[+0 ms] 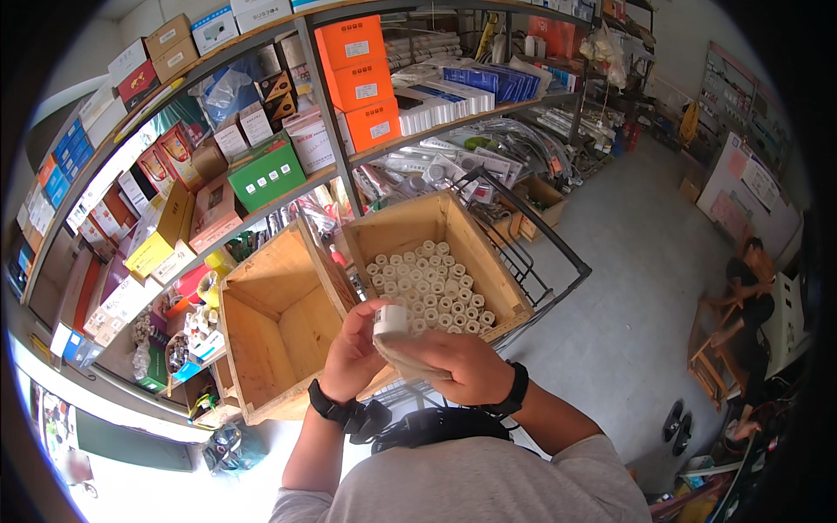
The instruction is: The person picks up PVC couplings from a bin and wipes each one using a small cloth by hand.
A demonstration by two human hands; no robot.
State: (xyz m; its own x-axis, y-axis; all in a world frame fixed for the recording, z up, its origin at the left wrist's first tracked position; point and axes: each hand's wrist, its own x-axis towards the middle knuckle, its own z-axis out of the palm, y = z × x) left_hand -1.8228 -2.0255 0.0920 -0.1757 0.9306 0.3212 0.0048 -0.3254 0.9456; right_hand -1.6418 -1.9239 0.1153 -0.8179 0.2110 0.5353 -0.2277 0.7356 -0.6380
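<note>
My left hand [355, 356] grips a white plastic pipe fitting [391, 319] between thumb and fingers. A beige cloth [409, 358] is in my right hand [474, 369], pressed close against the lower side of the fitting. Both hands are held over the near edge of a wooden box [503, 278]. Inside it, many white plastic fittings [428, 278] stand in rows with their round openings facing up. Beside it on the left is a second wooden box [258, 340], tilted in the view, its bare inner boards showing.
A black metal cart handle [575, 265] curves around the right box. Shelving [340, 163] with orange boxes [361, 85] and a green box [267, 173] rises behind. A seated person [745, 314] and dark slippers [677, 428] are at right on the grey floor [614, 294].
</note>
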